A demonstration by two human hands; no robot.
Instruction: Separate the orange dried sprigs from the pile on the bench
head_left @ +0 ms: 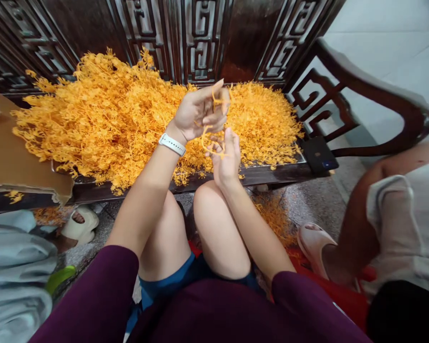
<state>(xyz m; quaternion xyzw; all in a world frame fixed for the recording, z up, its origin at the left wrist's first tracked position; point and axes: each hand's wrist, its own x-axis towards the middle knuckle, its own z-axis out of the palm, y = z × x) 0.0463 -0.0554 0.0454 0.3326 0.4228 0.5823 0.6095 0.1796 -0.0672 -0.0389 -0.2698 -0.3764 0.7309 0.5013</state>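
My left hand (202, 110), with a pale watch band on the wrist, is raised over a large heap of orange branching plastic pieces (110, 109). Its fingers are curled around a thin orange piece whose prongs show near the fingertips. Just below and to the right, my right hand (228, 155) has its fingers closed on a curved orange strand (204, 139). Whether both hands hold one and the same piece, I cannot tell. The fingertips are partly blurred.
The heap lies on a dark wooden bench with a carved backrest (200, 43) and armrest (372, 95). A cardboard box (25, 157) stands at left; a dark flat object (320, 155) lies at right. People sit on both sides. Orange bits (277, 216) lie on the floor.
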